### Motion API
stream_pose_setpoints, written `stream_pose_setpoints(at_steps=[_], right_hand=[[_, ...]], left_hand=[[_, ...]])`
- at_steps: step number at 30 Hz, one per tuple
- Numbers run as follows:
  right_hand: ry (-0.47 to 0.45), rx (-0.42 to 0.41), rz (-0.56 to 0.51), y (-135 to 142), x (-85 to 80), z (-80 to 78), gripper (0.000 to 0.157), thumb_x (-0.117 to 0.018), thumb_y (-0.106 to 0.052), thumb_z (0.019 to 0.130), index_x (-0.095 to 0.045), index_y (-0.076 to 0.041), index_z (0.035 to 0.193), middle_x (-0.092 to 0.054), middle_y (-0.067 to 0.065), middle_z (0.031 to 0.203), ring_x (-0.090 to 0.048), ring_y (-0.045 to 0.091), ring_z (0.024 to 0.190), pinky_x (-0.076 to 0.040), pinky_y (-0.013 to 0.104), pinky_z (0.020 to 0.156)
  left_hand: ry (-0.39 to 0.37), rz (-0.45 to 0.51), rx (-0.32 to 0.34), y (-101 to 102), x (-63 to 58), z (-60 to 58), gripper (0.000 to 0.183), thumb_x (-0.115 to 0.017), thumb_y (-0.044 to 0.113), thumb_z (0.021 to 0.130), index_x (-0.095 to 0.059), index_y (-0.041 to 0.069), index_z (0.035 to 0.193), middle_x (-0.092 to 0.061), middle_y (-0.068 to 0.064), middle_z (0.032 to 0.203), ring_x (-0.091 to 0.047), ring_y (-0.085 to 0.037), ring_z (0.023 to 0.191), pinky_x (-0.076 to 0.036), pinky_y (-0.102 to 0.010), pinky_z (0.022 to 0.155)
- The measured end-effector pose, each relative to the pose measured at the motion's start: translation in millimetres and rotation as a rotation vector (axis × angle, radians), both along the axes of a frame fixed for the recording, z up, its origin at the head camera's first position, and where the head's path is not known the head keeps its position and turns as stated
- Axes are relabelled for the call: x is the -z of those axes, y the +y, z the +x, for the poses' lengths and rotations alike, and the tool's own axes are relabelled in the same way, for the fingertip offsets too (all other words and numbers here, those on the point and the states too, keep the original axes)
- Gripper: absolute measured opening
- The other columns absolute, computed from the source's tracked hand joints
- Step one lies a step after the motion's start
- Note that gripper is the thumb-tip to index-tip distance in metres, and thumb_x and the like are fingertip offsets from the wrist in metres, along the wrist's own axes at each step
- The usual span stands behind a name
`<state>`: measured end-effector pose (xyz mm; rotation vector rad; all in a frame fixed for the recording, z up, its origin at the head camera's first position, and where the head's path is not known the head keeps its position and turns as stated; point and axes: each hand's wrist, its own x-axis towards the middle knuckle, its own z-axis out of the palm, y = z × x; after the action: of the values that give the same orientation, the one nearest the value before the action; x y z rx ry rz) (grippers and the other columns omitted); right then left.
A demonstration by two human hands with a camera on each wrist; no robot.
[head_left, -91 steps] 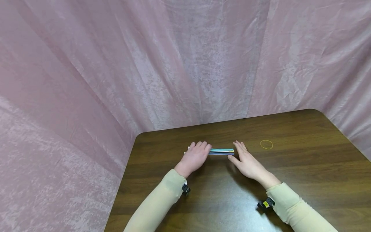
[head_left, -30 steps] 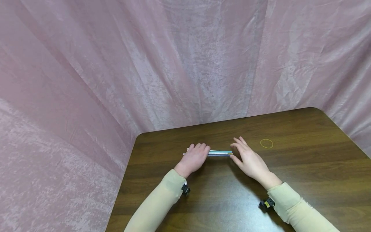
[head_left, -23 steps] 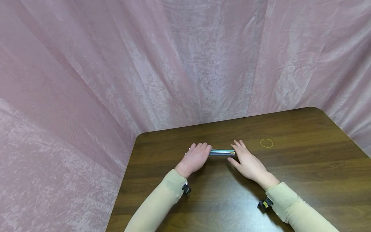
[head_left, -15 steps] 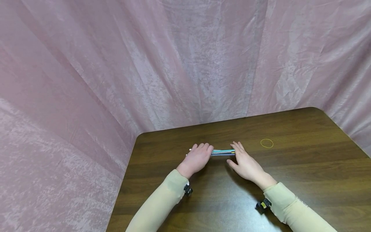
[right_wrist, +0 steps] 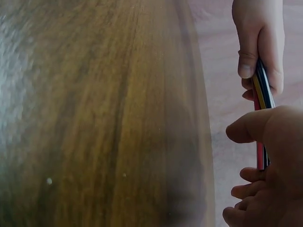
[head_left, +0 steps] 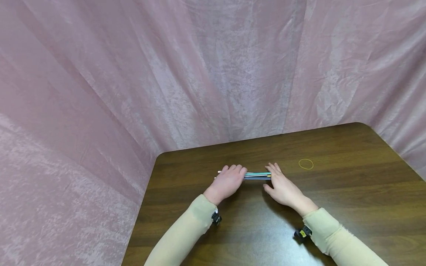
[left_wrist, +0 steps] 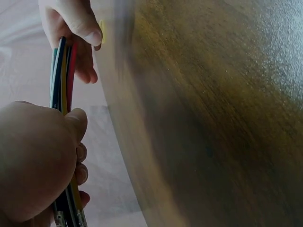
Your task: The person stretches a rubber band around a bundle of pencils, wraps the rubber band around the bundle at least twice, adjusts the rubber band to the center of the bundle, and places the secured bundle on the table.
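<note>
A bundle of pencils (head_left: pixel 257 176) in teal, dark blue, yellow and red lies sideways in my left hand (head_left: pixel 227 183), which grips it round the middle. In the left wrist view, metal ferrules show at the near end of the pencils (left_wrist: pixel 61 87). My right hand (head_left: pixel 283 190) is at the other end, its fingers extended and its palm against or very close to the pencil tips. In the right wrist view, the thumb of the right hand (right_wrist: pixel 277 156) stands apart from the fingers, and the pencil ends meet the palm side.
A thin yellow rubber band (head_left: pixel 306 169) lies on the brown wooden table (head_left: pixel 359 192), to the right of both hands. Pink velvety curtains (head_left: pixel 213 74) hang behind the table and along its left side. A small black camera is strapped to each wrist.
My right hand drew slightly off the pencil ends, then came back against them. My left hand and the pencils have shifted a little to the right. The rubber band stays put.
</note>
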<state>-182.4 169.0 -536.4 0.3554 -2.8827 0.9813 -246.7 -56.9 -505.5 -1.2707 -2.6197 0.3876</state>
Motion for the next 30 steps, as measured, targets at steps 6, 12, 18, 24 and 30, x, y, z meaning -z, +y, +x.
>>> stream_pose_setpoints(at_steps=[6,12,18,24,30], right_hand=[[-0.026,-0.031,-0.053,4.4,0.7,-1.4,0.073,-0.065,-0.018,0.092,-0.028,0.008,0.149,-0.026,0.029,0.156,-0.016,0.047,0.146,-0.023,0.057,0.113],[-0.033,-0.005,-0.042,8.7,-0.1,-2.0,0.068,-0.064,-0.014,0.09,-0.034,0.01,0.146,-0.029,0.033,0.153,-0.018,0.05,0.144,-0.023,0.059,0.113],[-0.049,-0.05,-0.058,2.8,0.5,-1.9,0.068,-0.063,-0.015,0.091,-0.033,0.009,0.147,-0.028,0.03,0.155,-0.017,0.049,0.145,-0.023,0.058,0.113],[-0.044,-0.027,-0.05,6.2,2.5,-1.6,0.068,-0.063,-0.014,0.09,-0.032,0.009,0.147,-0.026,0.031,0.155,-0.017,0.049,0.145,-0.022,0.059,0.113],[-0.019,-0.019,-0.039,4.4,-3.8,-1.9,0.075,-0.063,-0.014,0.09,-0.024,0.006,0.152,-0.019,0.025,0.16,-0.01,0.042,0.149,-0.023,0.057,0.113]], left_hand=[[-0.01,0.001,0.003,-0.9,-0.3,0.4,0.013,-0.047,0.018,0.106,-0.051,0.016,0.118,-0.055,0.003,0.105,-0.052,-0.016,0.092,-0.042,-0.034,0.076],[-0.011,0.01,-0.008,-3.0,-1.1,0.4,0.013,-0.045,0.014,0.106,-0.05,0.016,0.118,-0.054,0.003,0.104,-0.05,-0.015,0.09,-0.041,-0.033,0.075],[-0.007,0.008,0.0,0.2,-1.8,0.2,0.013,-0.044,0.018,0.107,-0.049,0.017,0.119,-0.053,0.004,0.105,-0.05,-0.015,0.092,-0.042,-0.034,0.076],[-0.003,-0.003,0.005,-0.4,-1.8,1.8,0.014,-0.045,0.015,0.107,-0.05,0.016,0.119,-0.053,0.003,0.105,-0.051,-0.015,0.092,-0.042,-0.034,0.076],[0.028,-0.011,0.016,-0.8,-2.8,2.6,0.013,-0.046,0.014,0.106,-0.051,0.015,0.118,-0.054,0.003,0.104,-0.052,-0.016,0.09,-0.042,-0.033,0.074]])
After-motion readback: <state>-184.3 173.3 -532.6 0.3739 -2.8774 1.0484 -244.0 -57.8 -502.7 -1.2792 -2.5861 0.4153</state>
